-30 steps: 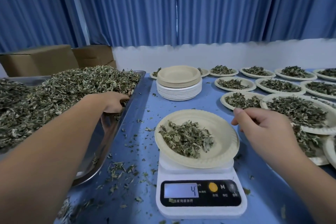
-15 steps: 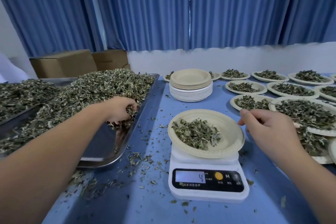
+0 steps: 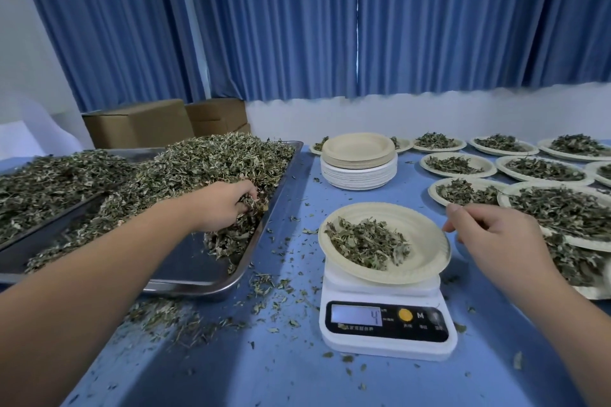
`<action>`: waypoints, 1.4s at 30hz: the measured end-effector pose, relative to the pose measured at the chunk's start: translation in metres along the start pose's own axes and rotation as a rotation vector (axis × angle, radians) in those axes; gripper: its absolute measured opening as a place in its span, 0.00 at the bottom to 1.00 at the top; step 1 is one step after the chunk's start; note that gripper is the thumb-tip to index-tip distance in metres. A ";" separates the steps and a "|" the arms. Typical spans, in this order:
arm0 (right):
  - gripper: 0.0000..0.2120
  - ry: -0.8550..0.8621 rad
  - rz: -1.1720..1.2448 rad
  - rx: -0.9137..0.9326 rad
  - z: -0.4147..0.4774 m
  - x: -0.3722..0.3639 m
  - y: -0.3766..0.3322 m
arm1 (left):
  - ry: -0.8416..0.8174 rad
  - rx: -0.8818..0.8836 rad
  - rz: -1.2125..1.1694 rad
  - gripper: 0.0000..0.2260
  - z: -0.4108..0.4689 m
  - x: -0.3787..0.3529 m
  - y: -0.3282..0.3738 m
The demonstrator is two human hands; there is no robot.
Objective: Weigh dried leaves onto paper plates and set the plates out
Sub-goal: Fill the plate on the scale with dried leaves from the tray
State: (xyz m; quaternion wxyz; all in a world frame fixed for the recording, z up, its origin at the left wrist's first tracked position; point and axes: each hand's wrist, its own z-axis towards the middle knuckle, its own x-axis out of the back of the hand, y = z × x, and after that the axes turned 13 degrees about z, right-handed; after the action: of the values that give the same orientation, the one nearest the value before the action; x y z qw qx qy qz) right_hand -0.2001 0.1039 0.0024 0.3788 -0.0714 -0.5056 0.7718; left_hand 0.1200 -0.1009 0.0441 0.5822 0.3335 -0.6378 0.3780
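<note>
Fingers [image 3: 246,190] of my left hand [image 3: 224,205] are curled down into the dried leaves [image 3: 211,162], closing on a clump of them at the near edge of the heap in the metal tray [image 3: 198,271]. My right hand [image 3: 496,235] hangs just beside the paper plate [image 3: 420,235] on the scale [image 3: 386,344], its fingers bent under and one fingertip right at the plate's rim. From the back of the hand I cannot tell whether it touches the rim or pinches anything. That one plate sits tilted on the one white scale, with a small portion of leaves [image 3: 367,243] on its left half, and the display reads 4. I count two metal trays: the heaped one under my left hand and a second tray [image 3: 39,235] to its left, also full of leaves. One stack of empty plates [image 3: 358,168] stands behind the scale, tan ones on top of white ones. To the right lie the filled plates [image 3: 489,166]; I make out at least ten, some overlapping, some cut off at the edge. Loose bits of leaf are scattered over the blue tabletop [image 3: 297,373], thickest between tray and scale. Two cardboard boxes [image 3: 139,124] stand behind the trays.
</note>
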 end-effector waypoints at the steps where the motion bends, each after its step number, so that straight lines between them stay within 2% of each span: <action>1: 0.18 0.002 -0.003 -0.003 0.000 0.000 0.000 | -0.006 0.003 0.007 0.09 -0.001 -0.001 0.000; 9: 0.17 -0.009 0.001 -0.018 0.001 0.001 0.002 | 0.123 0.035 0.047 0.07 -0.002 0.003 -0.006; 15: 0.18 -0.011 0.029 -0.010 0.002 0.000 0.003 | 0.300 0.055 -0.159 0.04 -0.014 0.013 0.000; 23: 0.18 -0.001 0.024 0.023 0.003 0.001 0.005 | 0.457 -0.143 -0.315 0.05 -0.026 0.045 0.073; 27: 0.18 -0.005 0.005 0.021 0.005 0.001 0.006 | 0.441 -0.262 -0.360 0.09 -0.020 0.052 0.112; 32: 0.18 -0.011 0.014 0.021 0.004 0.001 0.007 | 0.329 -0.359 -0.372 0.06 -0.009 0.038 0.144; 35: 0.19 -0.012 0.026 0.016 0.005 0.001 0.006 | 0.251 -0.433 -0.283 0.12 -0.008 0.033 0.156; 38: 0.19 -0.012 0.020 0.012 0.005 0.001 0.006 | 0.211 -0.457 -0.234 0.17 -0.008 0.034 0.159; 42: 0.19 -0.015 0.019 0.007 0.005 0.001 0.008 | 0.247 -0.439 -0.233 0.16 -0.009 0.035 0.161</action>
State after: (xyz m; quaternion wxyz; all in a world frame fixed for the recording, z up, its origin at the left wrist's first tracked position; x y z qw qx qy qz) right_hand -0.2074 0.0999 -0.0016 0.3678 -0.0692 -0.5052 0.7777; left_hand -0.0185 -0.0136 0.0645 0.7536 0.2221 -0.5858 0.1992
